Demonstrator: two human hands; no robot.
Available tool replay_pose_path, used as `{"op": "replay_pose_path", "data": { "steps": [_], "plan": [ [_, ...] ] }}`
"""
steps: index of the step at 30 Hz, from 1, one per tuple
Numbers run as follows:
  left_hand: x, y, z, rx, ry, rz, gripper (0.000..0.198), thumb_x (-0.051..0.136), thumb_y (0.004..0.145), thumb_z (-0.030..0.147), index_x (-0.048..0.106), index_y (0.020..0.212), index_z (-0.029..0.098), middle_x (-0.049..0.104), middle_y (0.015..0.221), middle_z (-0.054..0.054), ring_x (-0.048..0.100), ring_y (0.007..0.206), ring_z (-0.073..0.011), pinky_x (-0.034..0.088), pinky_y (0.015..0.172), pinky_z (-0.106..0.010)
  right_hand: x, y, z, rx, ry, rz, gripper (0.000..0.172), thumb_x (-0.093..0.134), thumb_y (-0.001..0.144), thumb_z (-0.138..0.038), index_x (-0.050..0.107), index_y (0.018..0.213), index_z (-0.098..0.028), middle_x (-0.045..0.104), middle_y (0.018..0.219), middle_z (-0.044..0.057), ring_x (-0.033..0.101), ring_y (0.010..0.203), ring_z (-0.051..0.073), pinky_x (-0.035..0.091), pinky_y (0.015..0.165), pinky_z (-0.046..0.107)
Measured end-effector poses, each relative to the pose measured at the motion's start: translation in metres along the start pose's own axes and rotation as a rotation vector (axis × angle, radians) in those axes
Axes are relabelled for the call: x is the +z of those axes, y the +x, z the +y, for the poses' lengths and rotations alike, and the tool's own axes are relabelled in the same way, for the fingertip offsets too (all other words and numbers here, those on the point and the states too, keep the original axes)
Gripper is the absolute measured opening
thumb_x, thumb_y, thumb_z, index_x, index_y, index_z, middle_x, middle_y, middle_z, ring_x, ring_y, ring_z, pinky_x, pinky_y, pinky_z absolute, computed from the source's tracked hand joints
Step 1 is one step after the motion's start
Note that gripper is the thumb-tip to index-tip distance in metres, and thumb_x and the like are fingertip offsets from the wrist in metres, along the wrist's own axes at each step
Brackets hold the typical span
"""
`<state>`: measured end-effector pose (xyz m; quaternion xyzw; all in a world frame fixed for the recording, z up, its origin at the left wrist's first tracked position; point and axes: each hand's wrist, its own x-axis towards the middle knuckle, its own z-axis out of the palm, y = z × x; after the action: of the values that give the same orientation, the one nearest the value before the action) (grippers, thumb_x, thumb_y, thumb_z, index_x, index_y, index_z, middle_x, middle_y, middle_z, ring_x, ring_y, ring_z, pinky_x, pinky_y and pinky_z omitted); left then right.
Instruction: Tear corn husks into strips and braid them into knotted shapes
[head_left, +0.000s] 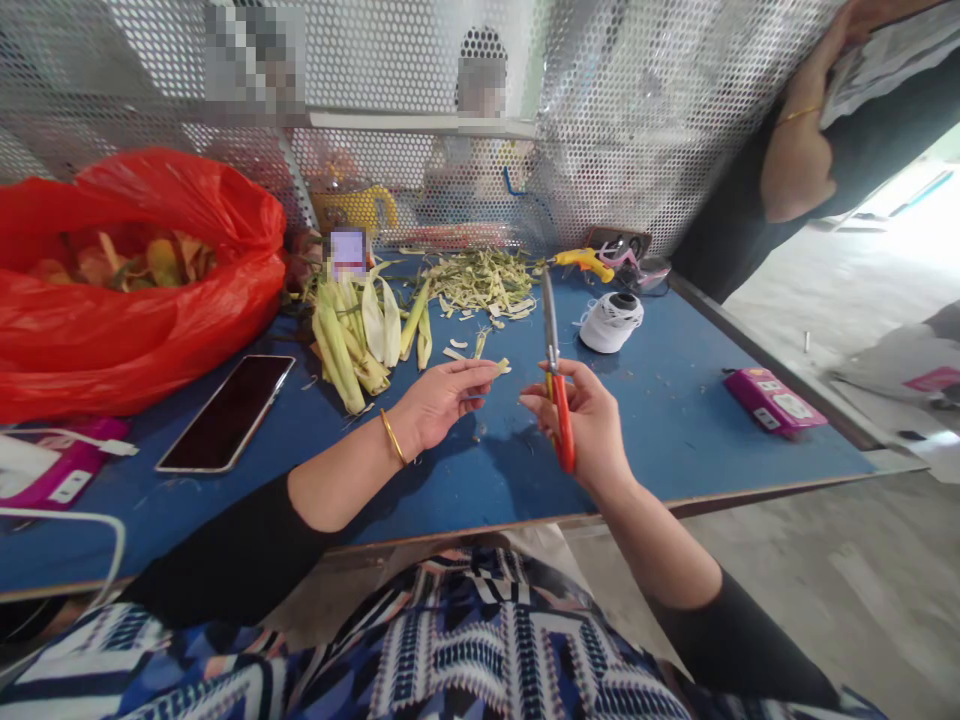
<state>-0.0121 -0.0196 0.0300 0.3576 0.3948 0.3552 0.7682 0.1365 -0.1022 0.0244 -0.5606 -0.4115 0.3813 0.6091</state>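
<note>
My left hand (442, 400) pinches a small pale green piece of corn husk (502, 367) between thumb and fingertips. My right hand (600, 420) is wrapped round the red and yellow handles of a pair of scissors (552, 320), whose blades look together and point away from me. A gap separates the scissors from the husk piece. Beyond my left hand lie whole corn husks (337, 345), yellow-green and layered. A heap of cut husk strips (487, 280) is spread behind both hands, with a few loose bits (456, 352) closer to me.
A red plastic bag (247, 290) of husks stands at left, near a phone (229, 415) and a cable. At right are a white thread spool (611, 325), a yellow glue gun (585, 262), glasses and a purple tissue pack (772, 402). A perforated metal panel (405, 80) borders the back; another person's arm (802, 150) shows at right.
</note>
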Motion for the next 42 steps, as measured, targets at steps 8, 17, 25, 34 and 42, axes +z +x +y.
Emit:
{"op": "replay_pose_path", "data": {
  "steps": [8, 17, 25, 34, 42],
  "plan": [
    [0.001, 0.001, -0.007, 0.094, 0.066, -0.008, 0.015, 0.083, 0.059, 0.018, 0.072, 0.069, 0.015, 0.069, 0.065, -0.001, 0.060, 0.061, -0.0100, 0.046, 0.067, -0.024, 0.027, 0.014, 0.006, -0.024, 0.068, 0.001, 0.054, 0.084, 0.054, -0.042, 0.053, 0.094, -0.023, 0.060, 0.061, -0.008, 0.047, 0.044, 0.007, 0.037, 0.041, 0.021],
    [0.004, -0.002, -0.007, 0.200, 0.173, -0.026, 0.016, 0.082, 0.059, 0.023, 0.073, 0.070, 0.015, 0.071, 0.066, -0.002, 0.065, 0.066, -0.0134, 0.050, 0.075, -0.029, 0.023, 0.014, 0.003, -0.007, 0.127, -0.001, 0.052, 0.082, 0.057, -0.040, 0.051, 0.095, -0.022, 0.061, 0.063, -0.008, 0.047, 0.043, 0.007, 0.036, 0.042, 0.021],
    [0.001, -0.003, -0.005, 0.270, 0.334, -0.099, 0.020, 0.080, 0.063, 0.027, 0.074, 0.079, 0.018, 0.070, 0.066, -0.001, 0.064, 0.061, -0.0136, 0.049, 0.061, -0.026, 0.012, 0.017, -0.007, 0.002, -0.019, -0.141, 0.047, 0.081, 0.057, -0.037, 0.053, 0.092, -0.021, 0.057, 0.056, -0.010, 0.044, 0.042, 0.005, 0.032, 0.040, 0.019],
    [-0.003, -0.002, -0.001, 0.333, 0.527, -0.233, 0.006, 0.077, 0.067, 0.021, 0.073, 0.067, 0.017, 0.070, 0.061, -0.003, 0.065, 0.061, -0.0145, 0.052, 0.068, -0.027, -0.006, 0.026, -0.015, 0.118, -0.114, -0.373, 0.039, 0.076, 0.060, -0.023, 0.058, 0.095, -0.017, 0.060, 0.059, -0.008, 0.045, 0.042, 0.005, 0.034, 0.041, 0.019],
    [-0.001, -0.006, 0.003, 0.432, 0.588, -0.216, 0.005, 0.078, 0.064, 0.019, 0.074, 0.067, 0.018, 0.071, 0.064, -0.003, 0.065, 0.064, -0.0146, 0.052, 0.069, -0.026, -0.007, 0.022, -0.017, 0.186, 0.038, -0.403, 0.049, 0.082, 0.055, -0.030, 0.059, 0.095, -0.016, 0.059, 0.056, -0.009, 0.044, 0.038, 0.005, 0.031, 0.036, 0.018]
  ]
}}
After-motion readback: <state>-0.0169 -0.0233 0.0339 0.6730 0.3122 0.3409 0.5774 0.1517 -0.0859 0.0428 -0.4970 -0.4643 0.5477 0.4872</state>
